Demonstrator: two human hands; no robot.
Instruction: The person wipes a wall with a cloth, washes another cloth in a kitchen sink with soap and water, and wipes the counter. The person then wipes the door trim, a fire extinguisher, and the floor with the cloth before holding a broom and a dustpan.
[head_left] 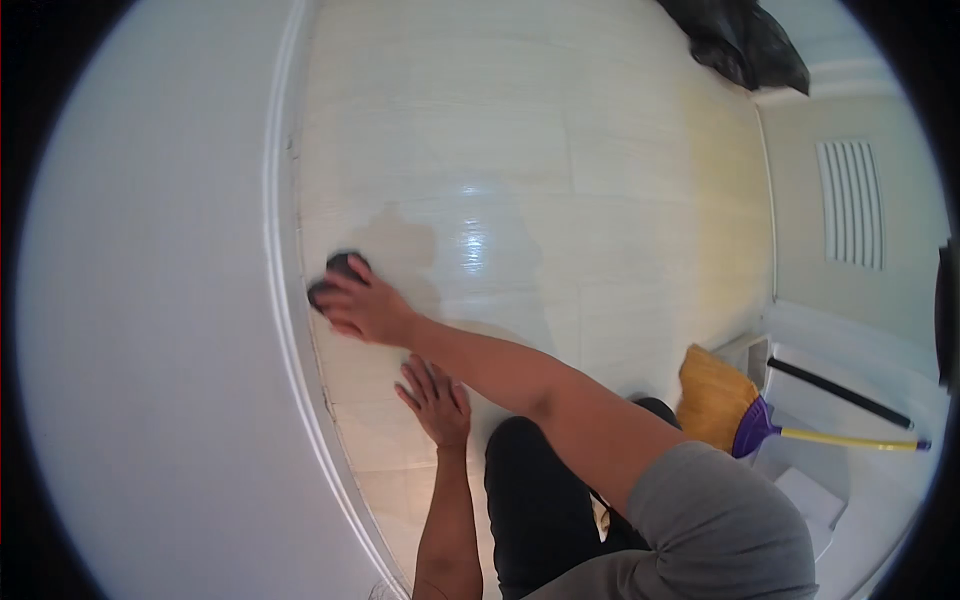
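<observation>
My right hand [368,308] reaches across to the left and presses down on a bunched black cloth [349,265], its fingers over the top. The cloth lies on the pale floor [620,240], right beside the white baseboard [272,220]; part of it is hidden under the hand, and its exact kind is hard to make out. Closer to me, my left hand [438,402] rests flat on the floor with its fingers spread, holding nothing. It sits just below my right forearm.
A broom [716,400] with tan bristles, a purple head and a yellow handle is at the right, near a black tube [840,392]. Black plastic bag [740,45] material lies at the top right. A slatted vent [851,204] is on the right-hand wall.
</observation>
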